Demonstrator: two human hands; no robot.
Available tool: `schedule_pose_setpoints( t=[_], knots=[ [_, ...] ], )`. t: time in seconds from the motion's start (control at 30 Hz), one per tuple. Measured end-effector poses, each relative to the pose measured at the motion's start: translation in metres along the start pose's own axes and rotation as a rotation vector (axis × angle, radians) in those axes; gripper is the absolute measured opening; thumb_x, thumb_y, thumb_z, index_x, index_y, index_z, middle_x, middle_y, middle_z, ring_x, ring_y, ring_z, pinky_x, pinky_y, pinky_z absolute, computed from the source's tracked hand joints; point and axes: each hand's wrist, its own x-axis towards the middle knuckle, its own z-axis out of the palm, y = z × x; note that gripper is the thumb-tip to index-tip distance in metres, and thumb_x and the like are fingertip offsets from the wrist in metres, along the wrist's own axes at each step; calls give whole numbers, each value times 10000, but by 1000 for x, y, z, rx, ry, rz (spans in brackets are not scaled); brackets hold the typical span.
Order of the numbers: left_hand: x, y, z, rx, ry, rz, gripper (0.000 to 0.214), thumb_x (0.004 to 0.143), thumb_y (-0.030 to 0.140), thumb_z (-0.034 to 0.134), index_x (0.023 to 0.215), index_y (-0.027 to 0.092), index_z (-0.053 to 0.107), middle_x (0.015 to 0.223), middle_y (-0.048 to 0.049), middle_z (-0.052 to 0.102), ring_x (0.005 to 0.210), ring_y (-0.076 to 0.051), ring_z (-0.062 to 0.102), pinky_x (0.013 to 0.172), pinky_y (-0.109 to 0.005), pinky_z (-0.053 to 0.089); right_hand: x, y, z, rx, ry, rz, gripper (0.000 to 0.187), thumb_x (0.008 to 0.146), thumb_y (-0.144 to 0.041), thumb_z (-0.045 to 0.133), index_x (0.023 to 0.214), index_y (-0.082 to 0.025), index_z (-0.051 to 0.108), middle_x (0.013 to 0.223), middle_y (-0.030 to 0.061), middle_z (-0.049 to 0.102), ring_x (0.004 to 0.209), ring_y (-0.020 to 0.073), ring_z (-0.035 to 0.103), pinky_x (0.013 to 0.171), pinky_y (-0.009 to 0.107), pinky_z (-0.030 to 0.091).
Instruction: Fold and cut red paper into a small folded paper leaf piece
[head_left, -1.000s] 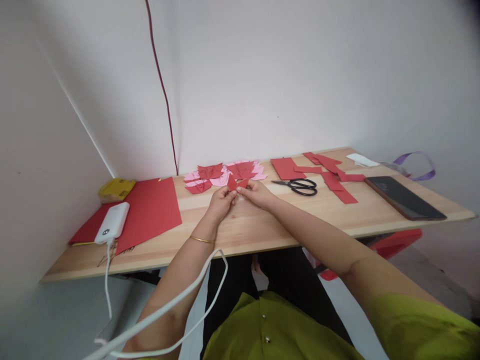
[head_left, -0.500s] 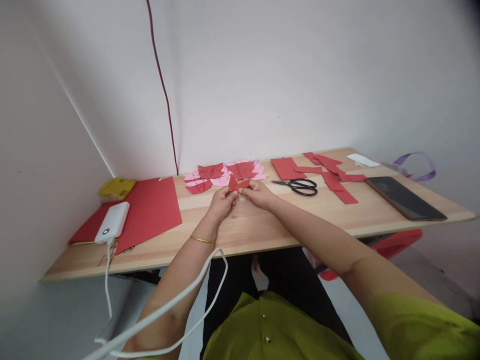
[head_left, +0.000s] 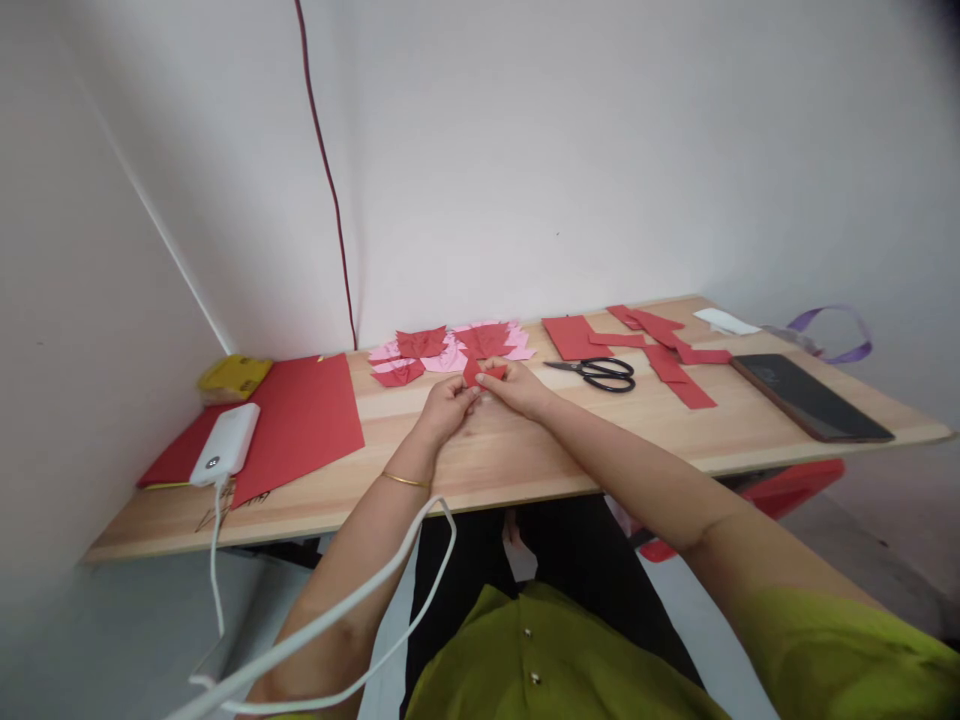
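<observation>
A small folded piece of red paper (head_left: 472, 371) is pinched between my two hands over the middle of the table. My left hand (head_left: 448, 405) grips its left side, fingers curled. With the thumb on top, my right hand (head_left: 514, 386) holds the right side. Fingers cover much of the paper, so its full shape is hidden. Just behind it lie several folded red and pink paper pieces (head_left: 420, 343). Black-handled scissors (head_left: 596, 371) rest to the right of my right hand, points toward the left.
Red sheets (head_left: 307, 425) lie at left under a white power bank (head_left: 226, 444) and a yellow packet (head_left: 236, 379). Red paper strips (head_left: 667, 365), a square red stack (head_left: 568, 338) and a dark phone-like device (head_left: 810, 395) are at right. A white cable (head_left: 330, 620) crosses my left arm.
The red paper has turned in my fingers, and its two upright points no longer show the same way. My right thumb has shifted slightly over it. The other things stay put.
</observation>
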Motion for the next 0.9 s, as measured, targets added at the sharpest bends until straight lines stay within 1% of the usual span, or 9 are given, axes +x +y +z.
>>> schedule_pose_setpoints(
  t=[0.13,0.27,0.43,0.6,0.77,0.83,0.9],
  knots=[
    [1,-2,0,35,-14,1,210,725,336,641,734,134,585,580,24,538,467,-70,422,488,-219,303,0,-1,-2,24,-36,-21,218,769,-383,629,816,-172,604,780,2,643,707,132,566,715,258,453],
    [1,-4,0,52,-11,0,215,723,343,641,720,135,586,582,19,546,467,-70,422,476,-216,300,-2,-4,-1,51,-92,-69,233,784,-394,619,799,-163,594,750,1,624,688,129,553,691,259,446],
    [0,-2,-2,59,-43,18,217,726,347,644,721,136,593,586,20,544,465,-68,417,473,-215,296,-2,-6,-1,43,-102,-85,278,776,-431,626,747,-161,568,700,-4,602,655,127,537,660,261,438],
    [-1,-1,-6,3,-77,21,202,714,324,666,748,134,605,617,11,562,481,-67,438,491,-212,317,-2,-10,0,95,-135,-47,316,755,-472,644,736,-169,556,678,-6,614,643,131,559,659,268,452],
    [-1,0,-9,-55,-116,14,199,717,317,673,757,130,616,648,-3,594,508,-71,476,539,-217,370,-4,-13,0,182,-208,-22,292,783,-456,627,758,-172,568,662,-5,628,644,135,582,678,276,466],
    [-1,-1,-7,-67,-105,4,200,712,317,676,753,129,619,647,-7,603,506,-74,483,541,-221,377,-4,-12,-1,207,-201,-7,280,783,-444,634,764,-171,575,668,-9,621,642,129,578,672,266,462],
    [-1,-1,-4,-72,-59,-7,196,702,311,683,721,130,611,629,-7,603,492,-73,479,527,-220,368,-3,-9,-1,205,-172,9,283,777,-444,639,752,-167,584,679,-7,617,648,126,573,668,257,459]
  ],
)
